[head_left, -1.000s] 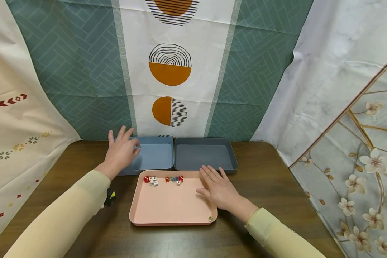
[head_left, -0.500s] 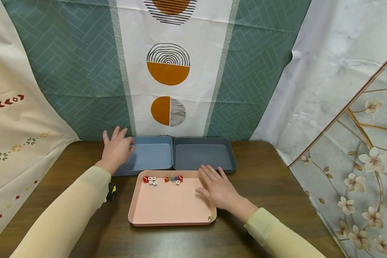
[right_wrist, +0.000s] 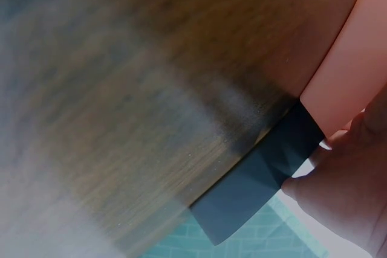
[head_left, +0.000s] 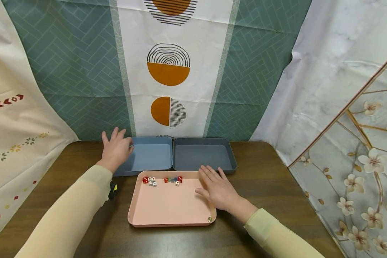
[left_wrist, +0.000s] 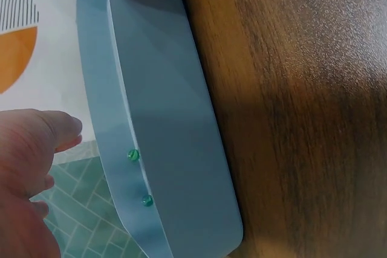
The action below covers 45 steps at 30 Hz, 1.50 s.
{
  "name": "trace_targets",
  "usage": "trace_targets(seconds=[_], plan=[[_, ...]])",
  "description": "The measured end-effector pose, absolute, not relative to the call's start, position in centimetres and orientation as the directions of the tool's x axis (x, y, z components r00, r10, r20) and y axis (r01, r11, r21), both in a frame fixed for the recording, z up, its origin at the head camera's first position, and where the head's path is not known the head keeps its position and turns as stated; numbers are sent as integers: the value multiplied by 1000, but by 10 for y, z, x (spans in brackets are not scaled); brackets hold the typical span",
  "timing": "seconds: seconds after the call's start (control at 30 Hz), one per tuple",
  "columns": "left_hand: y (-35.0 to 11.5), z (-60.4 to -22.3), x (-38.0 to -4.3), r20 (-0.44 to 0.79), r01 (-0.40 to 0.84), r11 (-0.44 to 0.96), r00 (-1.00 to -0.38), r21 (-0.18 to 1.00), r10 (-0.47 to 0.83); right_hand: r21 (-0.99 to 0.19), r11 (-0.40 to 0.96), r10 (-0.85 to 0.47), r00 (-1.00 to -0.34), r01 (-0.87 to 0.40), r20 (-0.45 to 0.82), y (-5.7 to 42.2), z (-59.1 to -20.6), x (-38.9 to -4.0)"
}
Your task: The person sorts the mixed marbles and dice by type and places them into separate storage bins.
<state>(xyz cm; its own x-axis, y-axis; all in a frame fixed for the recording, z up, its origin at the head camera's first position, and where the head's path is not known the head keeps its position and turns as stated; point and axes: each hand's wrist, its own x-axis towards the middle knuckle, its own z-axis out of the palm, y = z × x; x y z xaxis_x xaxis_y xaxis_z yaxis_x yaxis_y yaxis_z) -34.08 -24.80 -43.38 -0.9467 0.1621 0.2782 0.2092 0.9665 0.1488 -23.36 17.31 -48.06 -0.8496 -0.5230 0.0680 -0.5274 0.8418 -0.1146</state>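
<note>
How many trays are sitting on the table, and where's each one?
3: the pink tray nearest the person, the blue tray behind it toward the left, and the dark grey tray just right of the blue one.

Glare hazes the blurry right wrist view.

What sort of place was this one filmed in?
Probably a makeshift tabletop filming booth: hanging patterned cloths close in the far side and both flanks of a wooden table, where a pink tray of dice is set out.
</note>
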Motion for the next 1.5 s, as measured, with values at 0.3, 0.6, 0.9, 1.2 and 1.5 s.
trace_targets(seconds=[0.3,0.6,0.9,1.2,1.5], plan=[[-249,-433,-338,264,179,974,-955,140,137,-138,829,-535,-840,-543,91,173,-480,-233],[-251,-437,-340,258,182,974,-956,136,142,-110,842,-523,-850,-527,65,171,-477,-230],[-250,-435,-339,258,180,974,-956,137,140,-135,830,-534,-841,-541,90,173,-482,-232],[-251,-437,-341,248,179,975,-958,133,142,-146,823,-541,-836,-549,91,173,-481,-232],[-246,-432,-340,250,200,972,-954,125,164,-139,830,-532,-842,-540,91,174,-482,-233]])
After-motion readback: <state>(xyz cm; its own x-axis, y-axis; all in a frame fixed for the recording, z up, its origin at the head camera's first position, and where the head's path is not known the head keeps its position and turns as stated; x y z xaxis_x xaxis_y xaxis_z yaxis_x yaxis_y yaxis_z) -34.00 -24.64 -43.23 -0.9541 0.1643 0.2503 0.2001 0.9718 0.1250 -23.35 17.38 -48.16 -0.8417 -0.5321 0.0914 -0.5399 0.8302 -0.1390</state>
